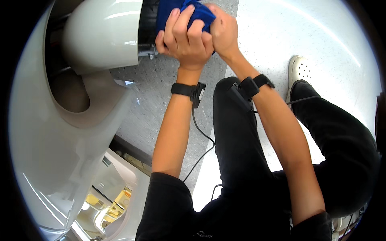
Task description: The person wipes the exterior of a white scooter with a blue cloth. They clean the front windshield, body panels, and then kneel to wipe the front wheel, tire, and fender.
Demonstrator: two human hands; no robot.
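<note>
At the top edge of the view, my left hand point(188, 42) presses on bunched blue fabric point(203, 15), its fingers spread and bent over it. Close against it, my right hand point(224, 31) is curled with its fingers around the fabric's right edge; its fingertips are partly hidden. The blue material lies at the end of a rounded white housing point(105, 33), next to its black end section point(147, 27). What is under the fabric cannot be seen. A black strap with a small device sits on each wrist, on the left point(197, 93) and on the right point(248, 87).
A large glossy white machine body point(60, 150) with a dark opening point(71, 90) fills the left side. Below it, an opening shows yellow parts point(120, 201). Black cables point(208, 138) run from the wrist devices. My legs and a beige clog point(301, 69) are on the grey-and-white floor point(169, 126).
</note>
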